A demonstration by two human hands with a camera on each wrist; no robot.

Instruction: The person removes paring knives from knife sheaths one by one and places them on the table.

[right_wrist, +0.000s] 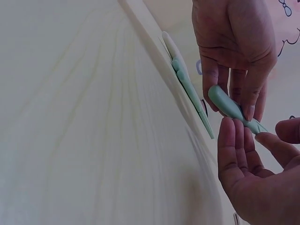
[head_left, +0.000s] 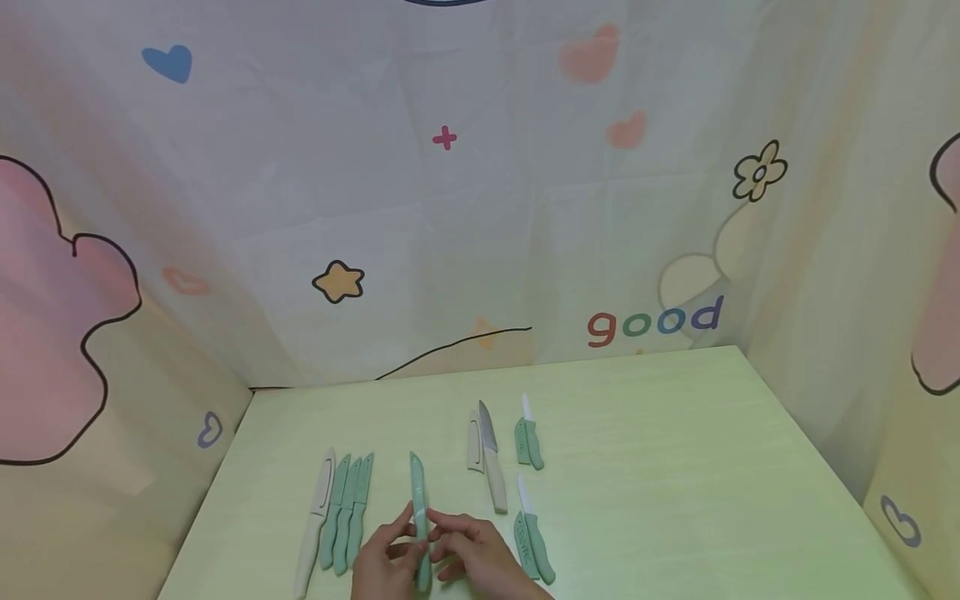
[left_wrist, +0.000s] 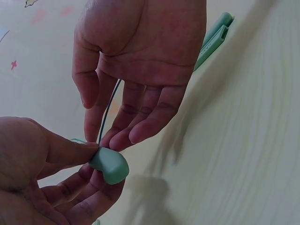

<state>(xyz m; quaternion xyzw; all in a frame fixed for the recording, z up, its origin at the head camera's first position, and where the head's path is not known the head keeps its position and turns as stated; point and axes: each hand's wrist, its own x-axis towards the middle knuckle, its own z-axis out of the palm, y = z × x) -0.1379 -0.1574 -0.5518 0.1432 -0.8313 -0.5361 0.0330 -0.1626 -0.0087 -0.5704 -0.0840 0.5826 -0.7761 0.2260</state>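
Note:
My left hand (head_left: pixel 390 558) pinches the handle of a green knife (head_left: pixel 418 487) between thumb and fingers, its blade end pointing away from me. The blade part looks green too, like a sheath over it. In the left wrist view the rounded handle end (left_wrist: pixel 112 166) faces the camera. My right hand (head_left: pixel 480 546) is on the knife's other side, index fingertip at its middle. In the right wrist view the right hand's fingers (right_wrist: pixel 227 145) are fairly straight beside the handle, the thumb (right_wrist: pixel 288 130) apart from it.
Left of my hands lie a long beige sheathed knife (head_left: pixel 315 517) and three green sheathed knives (head_left: pixel 347 508). To the right lie a bare beige knife (head_left: pixel 491 467) beside its sheath (head_left: pixel 475 442), and two small green knives (head_left: pixel 534 446) with white blades, each beside a green sheath (head_left: pixel 525 546).

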